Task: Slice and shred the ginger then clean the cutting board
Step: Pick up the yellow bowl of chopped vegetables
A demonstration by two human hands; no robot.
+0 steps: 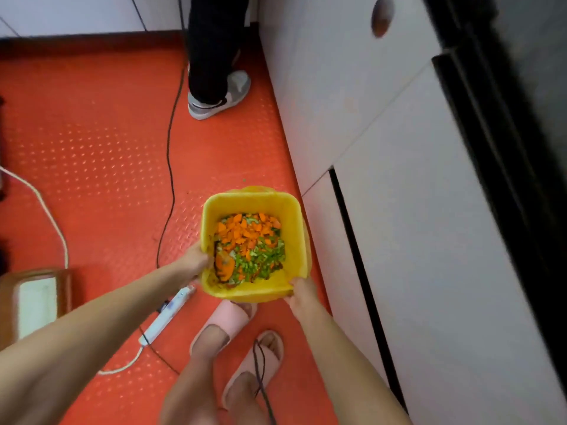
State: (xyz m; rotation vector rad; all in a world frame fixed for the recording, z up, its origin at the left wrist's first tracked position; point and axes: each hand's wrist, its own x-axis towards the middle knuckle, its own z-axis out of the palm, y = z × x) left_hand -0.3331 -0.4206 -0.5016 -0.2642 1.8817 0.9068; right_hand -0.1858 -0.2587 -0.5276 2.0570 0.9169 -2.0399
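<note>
1. Head view, the thing in hand: one yellow bin (295, 240) is in the middle of the picture. Its mouth is almost square and opens upward to the camera, and its long axis goes down toward the floor. Inside lie chopped scraps (249, 244), orange and green pieces mixed together.
2. Head view, the grips: the left hand (194, 262) clamps the left rim of the bin, with the thumb over the edge and the fingers outside. The right hand (302, 294) grips the near right corner, its fingers curled on the rim. I cannot tell if the bin stands on the floor or is lifted.
3. Head view, the count: two hands, two pink slippers (233, 317) just below the bin, one grey shoe (221, 93) with a black trouser leg far above it, one white power strip (167, 314) at the bin's lower left, one black cable (170, 148) at its left.
4. Head view, the room: the floor (92, 133) is red with a raised pattern. White cabinet doors (368, 118) stand just right of the bin.
</note>
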